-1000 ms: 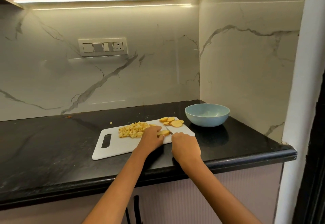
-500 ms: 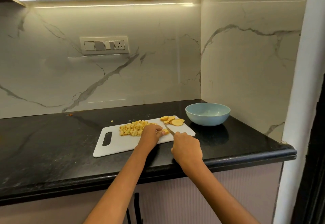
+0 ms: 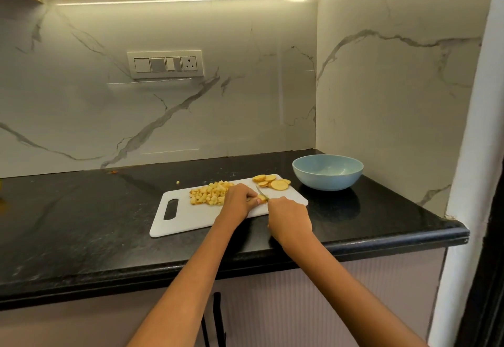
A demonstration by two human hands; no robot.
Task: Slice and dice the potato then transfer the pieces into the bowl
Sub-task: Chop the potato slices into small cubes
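Potato, yellow-fleshed and already cut up, lies in three lots on the white plastic chopping board (image 3: 191, 220), which sits on the black stone table (image 3: 68, 224) with its long axis running left to right, slightly skewed, its slotted handle end to the left. Behind the table rise the white marble-veined walls (image 3: 245, 117) with a cream switch panel (image 3: 165, 64) on the rear one. The pale blue round bowl (image 3: 328, 172) stands on the table just beyond the board's right far corner, apart from the board, with nothing visible in it. The largest lot is the heap of small diced potato cubes (image 3: 210, 195) at the board's middle, toward its far edge; one stray yellow cube (image 3: 177, 182) lies on the table behind the board. The round potato slices (image 3: 272, 181) lie flat and overlapping at the far right corner, between the dice and the bowl. The left hand (image 3: 238, 201) curls its fingers down onto a small potato piece (image 3: 261, 198), pinning it to the board. The right hand (image 3: 289, 217) is wrapped round the handle of a small knife (image 3: 262, 192), whose thin blade points away and to the left, its edge on that piece. Both forearms reach in from the near edge, and the left hand hides the near right side of the dice heap
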